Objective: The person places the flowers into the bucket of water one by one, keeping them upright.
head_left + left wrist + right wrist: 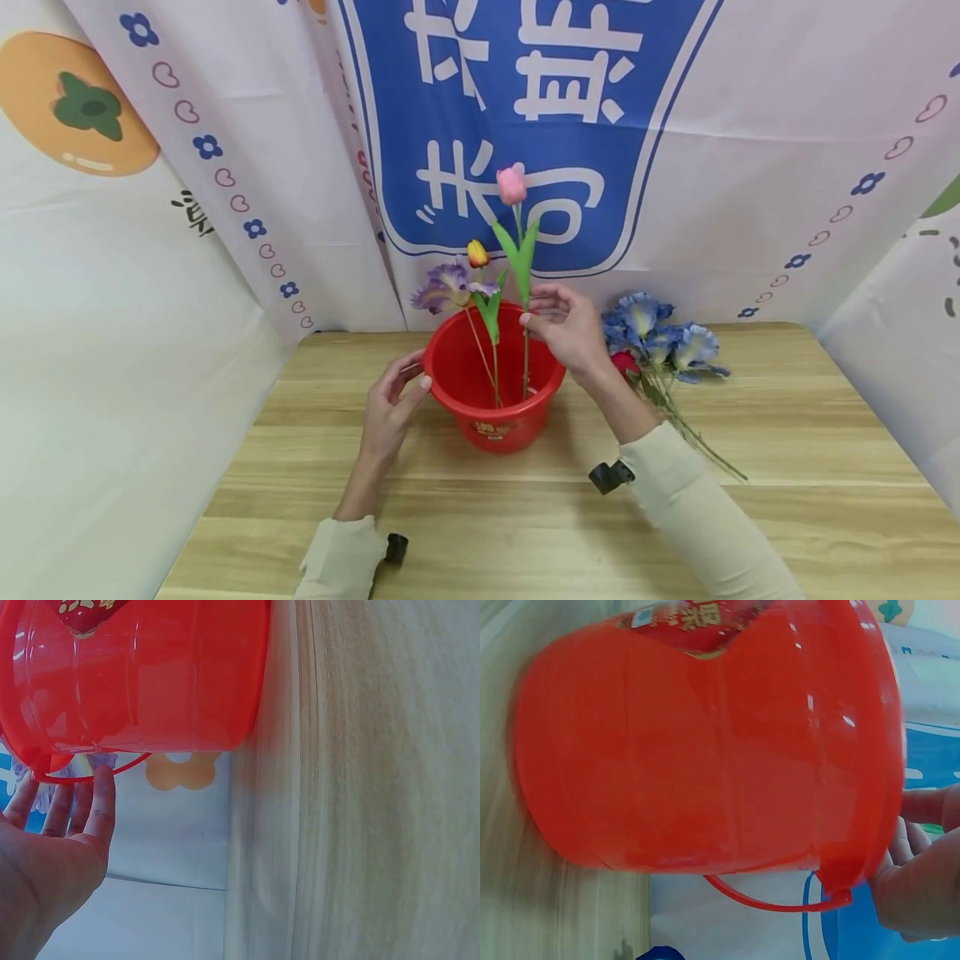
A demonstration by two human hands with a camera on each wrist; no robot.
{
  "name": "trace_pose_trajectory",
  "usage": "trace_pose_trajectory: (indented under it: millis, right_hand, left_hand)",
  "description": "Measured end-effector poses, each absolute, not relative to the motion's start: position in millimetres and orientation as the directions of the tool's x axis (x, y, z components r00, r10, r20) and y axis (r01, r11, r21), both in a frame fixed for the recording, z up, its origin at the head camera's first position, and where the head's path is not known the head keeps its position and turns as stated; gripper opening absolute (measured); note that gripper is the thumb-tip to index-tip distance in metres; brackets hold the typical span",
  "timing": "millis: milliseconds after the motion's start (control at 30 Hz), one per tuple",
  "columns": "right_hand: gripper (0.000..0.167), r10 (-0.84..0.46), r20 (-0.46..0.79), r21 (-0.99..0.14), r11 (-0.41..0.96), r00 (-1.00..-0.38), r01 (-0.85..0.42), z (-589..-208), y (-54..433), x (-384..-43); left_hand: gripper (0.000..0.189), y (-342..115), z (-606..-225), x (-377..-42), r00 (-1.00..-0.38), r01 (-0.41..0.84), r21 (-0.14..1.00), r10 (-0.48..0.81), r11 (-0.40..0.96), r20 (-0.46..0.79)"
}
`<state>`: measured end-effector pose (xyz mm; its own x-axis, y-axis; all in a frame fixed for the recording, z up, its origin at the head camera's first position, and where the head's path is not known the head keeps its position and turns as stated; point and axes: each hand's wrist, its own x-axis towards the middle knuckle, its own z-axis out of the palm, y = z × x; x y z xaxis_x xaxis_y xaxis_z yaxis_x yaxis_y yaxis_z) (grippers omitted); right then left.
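Note:
A red plastic bucket (501,435) stands upright on the table. My right hand (573,333) is at the bucket's right rim and pinches the stem of a pink tulip (512,185), whose lower stem is inside the bucket. Also leaning in the bucket are a purple iris-like flower (444,288) and a yellow-red tulip (477,253). With fairly straight fingers, my left hand (388,407) touches the bucket's left rim; the left wrist view has those fingers at the thin red handle (71,780). The right wrist view hides the tulip stem behind the bucket.
Right of the bucket lies a bunch of blue flowers (660,337) with a red flower (624,363), their stems (701,442) pointing toward the front right. The wooden table (495,533) meets a printed cloth backdrop (750,208) behind the bucket.

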<state>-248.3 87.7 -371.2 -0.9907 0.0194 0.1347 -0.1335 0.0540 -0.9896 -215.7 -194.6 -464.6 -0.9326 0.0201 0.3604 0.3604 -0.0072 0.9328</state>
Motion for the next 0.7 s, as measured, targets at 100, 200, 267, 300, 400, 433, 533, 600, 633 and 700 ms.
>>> trace_pose_trajectory:
  millis: [100,200,267,300,400,433,533,600,633,700]
  right_hand:
    - [0.038,0.015,0.139,-0.982,0.133,-0.99,-0.136,-372.4,84.1,-247.5]
    - [0.037,0.011,0.142,-0.97,0.2,-0.99,-0.137,-371.3,80.6,-246.6]
    - [0.037,0.004,0.139,-0.965,0.226,-0.99,-0.134,-370.4,78.7,-246.4]
    - [0.037,-0.001,0.134,-0.963,0.235,-0.991,-0.131,-369.9,78.0,-246.2]
    - [0.038,-0.018,0.134,-0.955,0.265,-0.991,-0.134,-369.9,76.8,-245.5]
    - [0.038,-0.025,0.137,-0.951,0.276,-0.99,-0.138,-369.8,76.7,-245.1]
    - [0.039,-0.042,0.135,-0.939,0.313,-0.99,-0.141,-369.0,78.1,-242.8]
    - [0.04,-0.049,0.136,-0.935,0.325,-0.989,-0.145,-367.3,80.5,-240.5]
    - [0.041,-0.05,0.139,-0.933,0.328,-0.989,-0.148,-366.3,82.3,-239.2]
    - [0.041,-0.045,0.143,-0.937,0.316,-0.989,-0.15,-364.1,87.1,-236.3]
  left_hand:
    - [0.044,-194.5,-464.3,-215.4,-0.932,0.362,0.932,0.02,-0.009,0.362]
    - [0.044,-195.2,-464.8,-215.3,-0.932,0.361,0.932,0.019,-0.01,0.362]
    - [0.044,-196.1,-465.1,-215.5,-0.933,0.36,0.933,0.019,-0.01,0.36]
    - [0.044,-196.6,-465.3,-215.5,-0.932,0.361,0.933,0.02,-0.009,0.361]
    - [0.044,-197.5,-465.7,-215.8,-0.932,0.361,0.933,0.022,-0.007,0.361]
    - [0.044,-197.7,-465.8,-215.7,-0.932,0.361,0.932,0.022,-0.005,0.361]
    - [0.044,-197.8,-465.5,-215.6,-0.931,0.364,0.932,0.027,-0.002,0.363]
    - [0.045,-197.7,-465.3,-215.3,-0.932,0.362,0.932,0.029,-0.001,0.362]
    - [0.045,-197.6,-465.1,-215.1,-0.933,0.36,0.933,0.031,-0.001,0.36]
    - [0.045,-197.4,-464.9,-214.8,-0.934,0.356,0.934,0.032,0.005,0.356]
